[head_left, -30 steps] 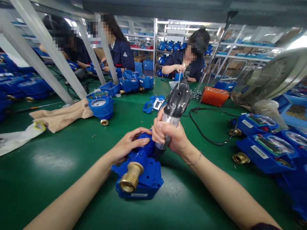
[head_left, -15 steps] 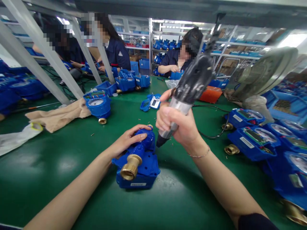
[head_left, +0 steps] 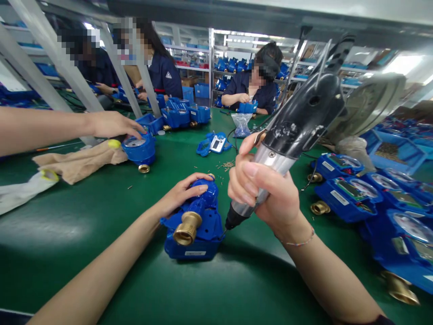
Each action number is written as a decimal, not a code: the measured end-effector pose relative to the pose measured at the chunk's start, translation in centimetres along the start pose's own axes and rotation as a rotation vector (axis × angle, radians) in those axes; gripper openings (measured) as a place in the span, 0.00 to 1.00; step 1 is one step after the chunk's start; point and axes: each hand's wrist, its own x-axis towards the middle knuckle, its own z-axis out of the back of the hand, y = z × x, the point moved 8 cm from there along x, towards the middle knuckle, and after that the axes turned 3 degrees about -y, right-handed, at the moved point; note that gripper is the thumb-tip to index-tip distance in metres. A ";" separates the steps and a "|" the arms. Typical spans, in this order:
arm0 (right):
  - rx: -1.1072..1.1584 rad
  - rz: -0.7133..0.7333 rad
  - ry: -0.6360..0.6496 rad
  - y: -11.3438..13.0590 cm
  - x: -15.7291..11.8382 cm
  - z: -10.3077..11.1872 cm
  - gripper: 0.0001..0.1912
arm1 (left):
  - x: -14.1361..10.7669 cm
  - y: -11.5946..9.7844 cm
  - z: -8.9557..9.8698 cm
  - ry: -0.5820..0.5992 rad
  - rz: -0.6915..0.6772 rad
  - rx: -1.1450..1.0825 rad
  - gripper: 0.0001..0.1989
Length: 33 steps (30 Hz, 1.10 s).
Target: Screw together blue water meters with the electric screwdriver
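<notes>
Blue plastic water meter (head_left: pixel 198 239) lies on the green bench (head_left: pixel 84 266) near its front edge, about mid-width, with its brass coupling (head_left: pixel 186 228) facing up toward the camera. Left hand (head_left: pixel 181 195) sits over the top of the meter, fingers (head_left: pixel 198 185) spread and pressed on the blue housing. Right hand (head_left: pixel 262 189) is raised just to the right, fingers (head_left: pixel 252 174) clamped around the silver grip of a black-and-silver electric screwdriver (head_left: pixel 297 128), which tilts up and away to the right. Its dark nose (head_left: pixel 232 220) is at the meter's right side; contact with a screw can't be told from this view. Loose brass screws (head_left: pixel 227 165) lie on the bench just beyond the meter, near a blue meter cover with a small white display (head_left: pixel 213 144) and a clear plastic bag of parts (head_left: pixel 241 125). Toward the left edge, a co-worker's hand (head_left: pixel 115 125) reaches in over another blue water meter (head_left: pixel 138 151) beside a beige cloth (head_left: pixel 79 161). More blue water meters (head_left: pixel 348 198) with loose brass couplings (head_left: pixel 320 207) are lined up along the right edge.
</notes>
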 end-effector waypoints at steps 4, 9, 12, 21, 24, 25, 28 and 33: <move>0.002 -0.015 0.032 -1.5 -0.7 -0.2 0.09 | 0.1 -0.2 0.2 -0.007 -0.034 0.032 0.22; -0.033 -0.073 0.005 -4.2 -1.6 0.7 0.13 | -0.1 -0.3 0.1 -0.007 -0.031 0.054 0.21; -0.034 -0.067 -0.020 -4.3 -1.8 0.9 0.13 | -0.2 -0.6 0.0 -0.010 -0.049 0.071 0.21; 0.072 -0.091 0.046 -4.8 -1.7 0.8 0.07 | -0.2 -0.7 -0.4 0.023 -0.053 0.012 0.19; 0.093 -0.091 0.073 -4.9 -1.8 0.8 0.07 | -0.3 -0.8 -0.3 0.022 -0.051 0.027 0.19; 0.100 -0.090 0.064 -4.9 -1.8 0.9 0.08 | -0.3 -0.8 -0.3 0.019 -0.044 0.028 0.19; 0.120 -0.074 0.012 -4.6 -1.7 1.1 0.09 | -0.4 -0.6 -0.1 0.006 -0.016 0.022 0.19; 0.088 -0.007 -0.004 -3.8 -1.9 1.0 0.09 | -0.3 -0.6 0.0 -0.011 -0.045 0.037 0.18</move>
